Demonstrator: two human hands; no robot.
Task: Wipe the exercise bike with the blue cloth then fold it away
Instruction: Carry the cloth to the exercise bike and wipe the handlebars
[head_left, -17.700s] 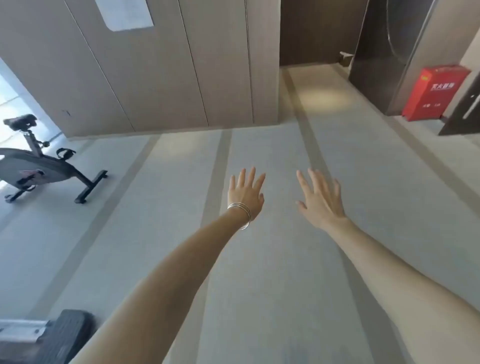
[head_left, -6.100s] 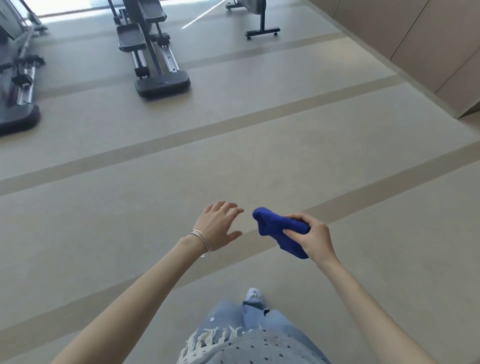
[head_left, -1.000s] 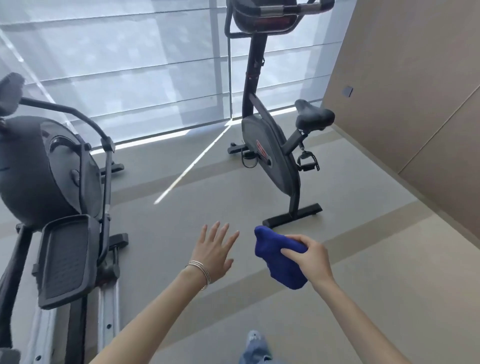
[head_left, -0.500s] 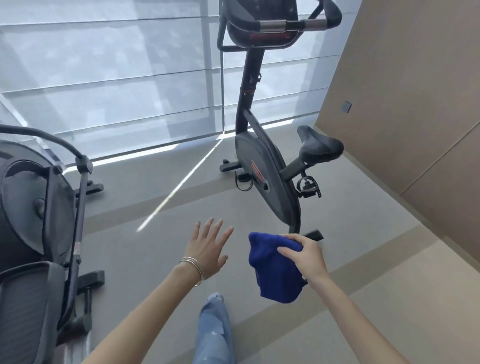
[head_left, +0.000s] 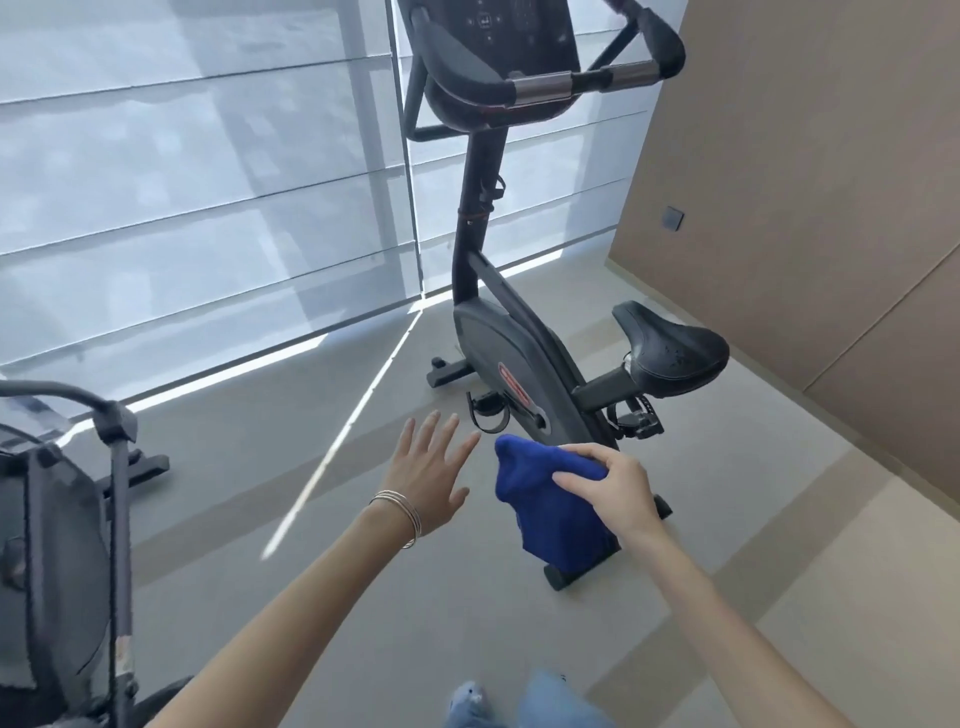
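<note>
The black exercise bike stands upright before the window, its console and handlebars at the top and its saddle to the right. My right hand grips a bunched blue cloth, which hangs in the air in front of the bike's rear base. My left hand, with thin bangles at the wrist, is held out with spread straight fingers and holds nothing. It is left of the cloth and not touching it or the bike.
Another black exercise machine stands at the left edge. Window blinds fill the back and a tan panelled wall runs along the right. Grey floor lies between the machines. My jeans and shoe show at the bottom.
I have come closer to the bike, which now looms larger with its console overhead. Both hands keep their poses, the right still gripping the cloth.
</note>
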